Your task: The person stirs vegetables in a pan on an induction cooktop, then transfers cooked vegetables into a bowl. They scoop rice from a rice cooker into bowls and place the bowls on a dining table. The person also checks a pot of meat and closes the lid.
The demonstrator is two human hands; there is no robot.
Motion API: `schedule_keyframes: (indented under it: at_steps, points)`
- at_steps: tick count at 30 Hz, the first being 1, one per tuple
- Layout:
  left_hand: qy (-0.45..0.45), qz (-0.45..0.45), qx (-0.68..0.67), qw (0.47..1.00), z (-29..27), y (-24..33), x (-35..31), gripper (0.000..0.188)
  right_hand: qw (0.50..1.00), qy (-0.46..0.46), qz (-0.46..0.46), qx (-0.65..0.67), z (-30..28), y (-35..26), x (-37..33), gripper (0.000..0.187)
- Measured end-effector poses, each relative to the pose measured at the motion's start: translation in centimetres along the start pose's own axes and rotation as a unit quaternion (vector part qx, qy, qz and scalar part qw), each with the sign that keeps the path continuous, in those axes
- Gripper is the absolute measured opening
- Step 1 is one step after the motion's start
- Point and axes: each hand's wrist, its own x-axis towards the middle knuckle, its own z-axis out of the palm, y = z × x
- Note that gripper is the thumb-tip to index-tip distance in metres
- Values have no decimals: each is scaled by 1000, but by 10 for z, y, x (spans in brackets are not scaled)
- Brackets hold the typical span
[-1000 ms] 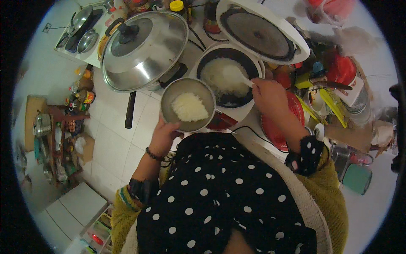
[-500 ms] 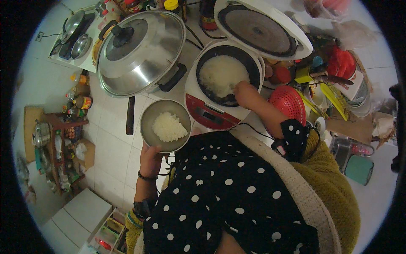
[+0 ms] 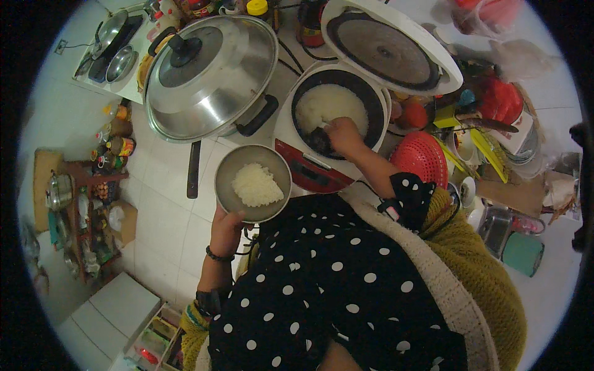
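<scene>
"How does the right hand (image 3: 346,138) stand?"

"Its fingers (image 3: 335,128) seem closed round a pale paddle (image 3: 325,123), mostly hidden; the long axis I can't tell. The left hand (image 3: 228,226) grips a grey bowl (image 3: 225,179) by its near rim."

"And the rice (image 3: 338,101)?"

"It lies in the dark pot (image 3: 375,116) of the cooker (image 3: 312,170), just beyond the right fingers, pale and moist-looking. Another heap (image 3: 257,185), white and clumped, sits in the bowl, which is outside the cooker, to its left and nearer the wearer, apart from the right hand."
</scene>
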Motion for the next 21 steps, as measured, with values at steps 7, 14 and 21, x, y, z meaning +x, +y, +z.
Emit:
schedule_keyframes:
  at_steps: [7, 14, 21]
  points:
    - [-12, 5, 32, 999, 14, 11, 2, 75, 994, 44, -102, 22, -27, -16, -14, 29]
    - [-56, 22, 79, 995, 45, 35, 13, 76, 991, -41, -2, 124, -96, -47, -52, 29]
    - [-84, 15, 100, 991, 108, 43, 47, 72, 992, 16, -123, 14, -156, -104, -129, 29]
